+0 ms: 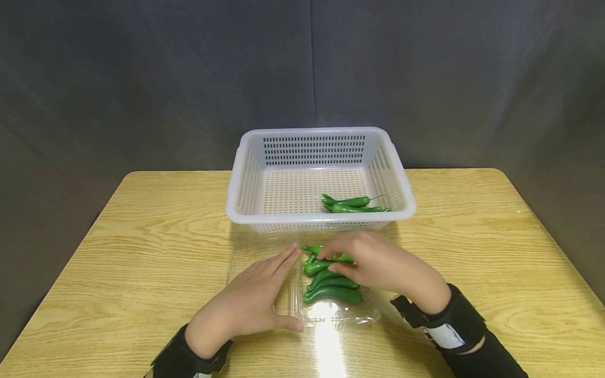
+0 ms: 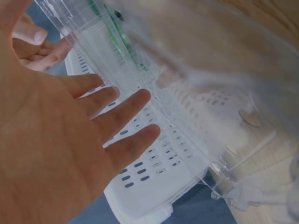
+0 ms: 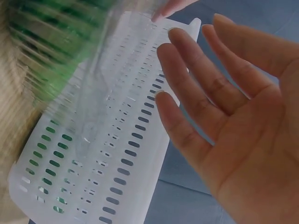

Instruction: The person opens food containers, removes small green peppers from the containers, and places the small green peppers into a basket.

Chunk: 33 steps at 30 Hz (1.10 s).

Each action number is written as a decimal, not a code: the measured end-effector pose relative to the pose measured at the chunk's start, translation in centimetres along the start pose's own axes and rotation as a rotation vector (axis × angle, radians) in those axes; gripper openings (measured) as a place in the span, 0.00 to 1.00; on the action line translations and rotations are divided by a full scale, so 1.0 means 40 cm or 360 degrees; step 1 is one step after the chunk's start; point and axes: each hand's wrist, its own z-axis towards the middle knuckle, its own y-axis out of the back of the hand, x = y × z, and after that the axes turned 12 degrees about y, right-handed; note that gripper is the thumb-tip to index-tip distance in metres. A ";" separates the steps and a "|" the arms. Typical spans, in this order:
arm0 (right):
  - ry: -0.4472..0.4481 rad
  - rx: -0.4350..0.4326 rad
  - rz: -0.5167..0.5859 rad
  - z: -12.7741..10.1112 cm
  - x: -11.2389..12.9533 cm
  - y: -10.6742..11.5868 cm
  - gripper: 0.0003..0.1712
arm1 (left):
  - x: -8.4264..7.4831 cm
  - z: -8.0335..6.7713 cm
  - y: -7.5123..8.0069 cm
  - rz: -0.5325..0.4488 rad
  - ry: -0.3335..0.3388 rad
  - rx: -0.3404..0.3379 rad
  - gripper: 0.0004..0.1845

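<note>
Several green peppers (image 1: pixel 333 294) lie side by side in the right half of an opened clear plastic clamshell box (image 1: pixel 342 319). Over the upper peppers hovers my right hand (image 1: pixel 378 260), fingers bent loosely downward; whether the fingertips touch a pepper cannot be told. In the right wrist view that hand (image 3: pixel 252 130) has loosely spread fingers with nothing between them. My left hand (image 1: pixel 250 299) is above the box's left half and fold, its fingers straight and thumb apart. The left wrist view shows the left palm (image 2: pixel 60 144) holding nothing, beside the clear plastic (image 2: pixel 201 158).
Behind the box stands a white perforated basket (image 1: pixel 321 218), with a few more green peppers (image 1: pixel 354 209) in its front right corner. The wooden table (image 1: pixel 142 252) extends to both sides. A dark grey curtain-like backdrop (image 1: pixel 189 84) rises behind it.
</note>
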 end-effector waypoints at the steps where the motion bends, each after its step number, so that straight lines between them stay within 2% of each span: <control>1: -0.0008 0.0012 -0.0001 0.001 -0.001 -0.002 0.13 | 0.000 0.000 0.000 -0.0002 0.0001 0.0002 0.66; 12: -0.0041 0.0088 -0.0060 0.002 -0.017 -0.023 0.12 | 0.000 0.000 0.000 -0.0007 0.0000 0.0001 0.66; 19: -0.0104 0.0158 -0.0019 0.006 -0.020 -0.034 0.14 | 0.001 0.000 -0.001 -0.0012 0.0008 0.0012 0.65; 33: -0.0143 0.0244 0.0024 0.007 -0.034 -0.058 0.15 | 0.000 0.000 0.001 -0.0018 0.0009 0.0016 0.65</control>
